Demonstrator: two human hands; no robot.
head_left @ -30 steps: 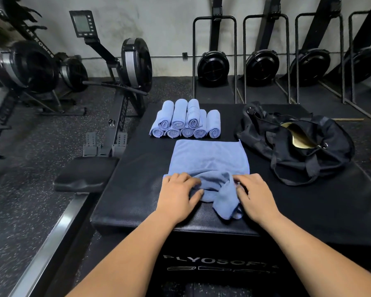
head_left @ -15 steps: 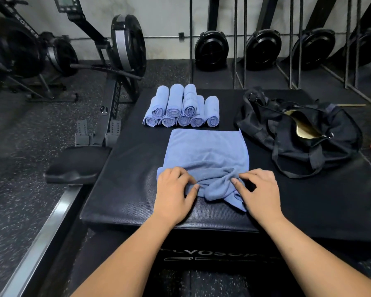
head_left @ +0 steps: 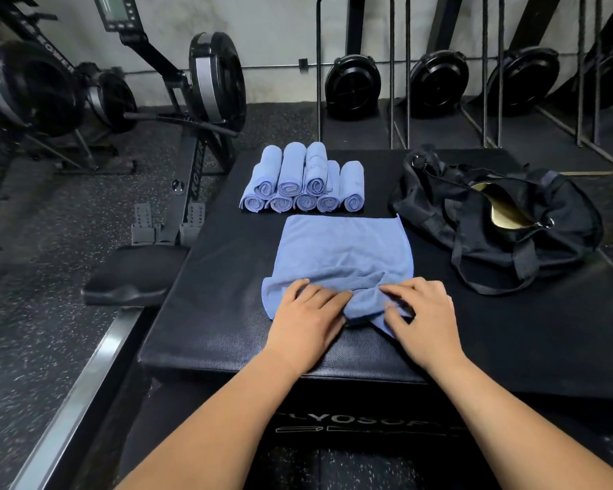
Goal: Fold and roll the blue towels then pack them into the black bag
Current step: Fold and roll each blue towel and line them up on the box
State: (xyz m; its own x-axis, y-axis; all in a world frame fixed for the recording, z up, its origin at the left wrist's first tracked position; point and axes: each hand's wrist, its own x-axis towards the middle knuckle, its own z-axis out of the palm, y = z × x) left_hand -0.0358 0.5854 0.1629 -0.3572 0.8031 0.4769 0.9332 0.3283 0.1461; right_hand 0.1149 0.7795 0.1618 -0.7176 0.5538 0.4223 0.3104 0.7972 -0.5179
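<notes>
- A black padded box is standing on a speckled gym floor, with white lettering partly showing on its front face.
- A stack of rolled blue towels is lying at the far side of the box top: five rolls below, three on top, spiral ends facing the viewer.
- A blue towel is lying spread out just in front of the stack, its near edge bunching up close to the front of the box.
- A black bag is slumping on the right, gaping open on a yellowish lining, its straps trailing across the top.
</notes>
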